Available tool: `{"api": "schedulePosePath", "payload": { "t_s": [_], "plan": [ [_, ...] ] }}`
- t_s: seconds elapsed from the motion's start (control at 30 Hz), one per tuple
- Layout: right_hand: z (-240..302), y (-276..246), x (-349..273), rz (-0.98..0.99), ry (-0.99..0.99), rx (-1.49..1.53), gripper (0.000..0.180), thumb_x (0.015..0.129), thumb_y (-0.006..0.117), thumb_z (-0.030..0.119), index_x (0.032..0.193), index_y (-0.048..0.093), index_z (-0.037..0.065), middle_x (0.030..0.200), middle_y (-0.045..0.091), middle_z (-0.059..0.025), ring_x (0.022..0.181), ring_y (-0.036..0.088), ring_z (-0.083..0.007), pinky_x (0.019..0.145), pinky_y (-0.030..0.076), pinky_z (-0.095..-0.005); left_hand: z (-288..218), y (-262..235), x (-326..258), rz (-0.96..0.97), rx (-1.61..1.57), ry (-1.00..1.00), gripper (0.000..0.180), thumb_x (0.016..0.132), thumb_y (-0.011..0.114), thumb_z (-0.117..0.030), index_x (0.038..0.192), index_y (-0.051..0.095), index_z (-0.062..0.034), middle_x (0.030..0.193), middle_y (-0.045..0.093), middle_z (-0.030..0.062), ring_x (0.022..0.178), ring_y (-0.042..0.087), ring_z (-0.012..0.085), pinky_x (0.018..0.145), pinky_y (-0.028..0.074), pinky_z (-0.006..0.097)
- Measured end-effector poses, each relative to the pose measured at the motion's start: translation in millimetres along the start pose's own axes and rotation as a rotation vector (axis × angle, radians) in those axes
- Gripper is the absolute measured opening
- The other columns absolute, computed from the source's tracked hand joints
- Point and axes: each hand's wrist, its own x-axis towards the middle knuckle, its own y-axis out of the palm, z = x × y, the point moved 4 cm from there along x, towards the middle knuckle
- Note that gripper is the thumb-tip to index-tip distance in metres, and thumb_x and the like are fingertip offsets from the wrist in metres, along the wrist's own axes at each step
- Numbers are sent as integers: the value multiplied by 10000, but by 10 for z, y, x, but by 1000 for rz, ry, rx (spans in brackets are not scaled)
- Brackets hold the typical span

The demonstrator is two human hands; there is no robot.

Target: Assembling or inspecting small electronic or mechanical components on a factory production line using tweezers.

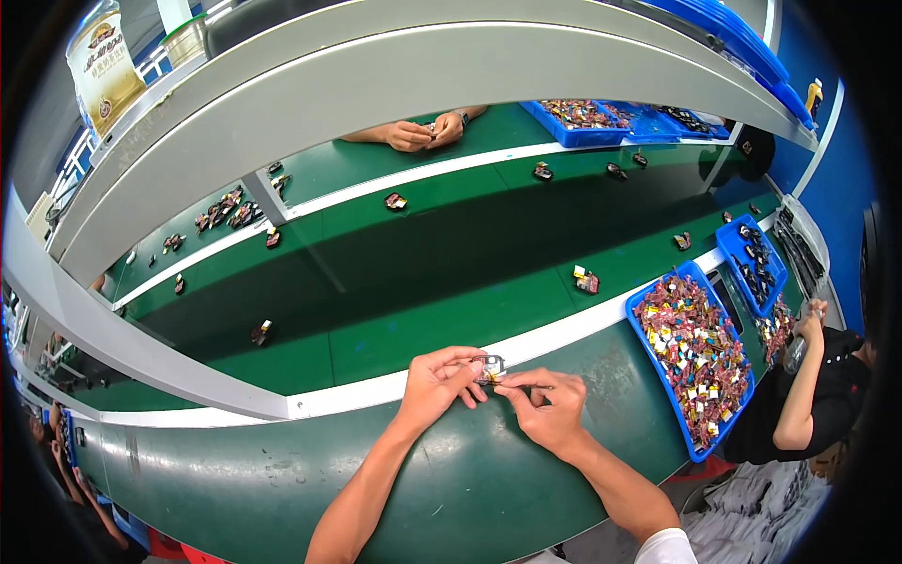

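Observation:
In front of me, by the pale rail of the bench, my left hand point(440, 383) pinches a small electronic assembly point(489, 368) between thumb and fingers. It has a dark and silvery housing with a bit of white and yellow on it. My right hand point(552, 406) is closed in a pinch on a thin dark tool point(526, 385), whose kind I cannot make out. Its tip is at the lower right edge of the assembly. Both hands are held just above the green bench top point(376, 461), and the fingers partly cover the assembly.
To the right stands a blue tray point(631, 305) heaped with small wired parts, and beyond it another blue tray point(776, 273) with black parts. A green conveyor belt point(423, 282) carries scattered assemblies point(586, 280). A co-worker's hands point(427, 134) work across it; another person point(808, 385) sits at right.

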Motion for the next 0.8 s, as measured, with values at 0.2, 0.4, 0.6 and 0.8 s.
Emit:
{"api": "schedulePosePath", "payload": {
  "t_s": [0.2, 0.4, 0.6, 0.8],
  "plan": [
    [41, 23, -30, -9, -89, -48, 137, 733, 808, 1, 793, 725, 93, 731, 737, 19, 397, 474, -100, 446, 362, -257, 39, 43, -7, -70, 89, 9, 246, 899, 708, -19, 1118, 663, 83, 808, 714, 116, 616, 674, 142, 506, 534, 247],
    [54, 47, -46, 0, -167, -70, 144, 731, 794, -13, 801, 726, 94, 749, 740, 16, 414, 518, -115, 454, 371, -254, 38, 62, -11, -151, 128, 19, 198, 885, 705, -1, 1060, 670, 84, 744, 703, 108, 562, 649, 127, 489, 523, 247],
    [31, -3, 5, -46, -141, -24, 163, 727, 816, -10, 839, 730, 71, 825, 761, -15, 411, 457, -82, 451, 378, -237, -9, -36, 85, -247, 163, 6, 173, 875, 674, 42, 1040, 663, 92, 752, 698, 121, 548, 660, 153, 476, 535, 258],
    [23, -123, 67, -151, -86, 48, 172, 731, 827, -4, 856, 724, 53, 886, 771, -24, 408, 418, -66, 435, 370, -228, -412, -904, 262, -666, 590, 159, 182, 893, 669, -27, 1025, 646, 96, 921, 653, 170, 578, 679, 219, 479, 560, 321]
  ]
}}
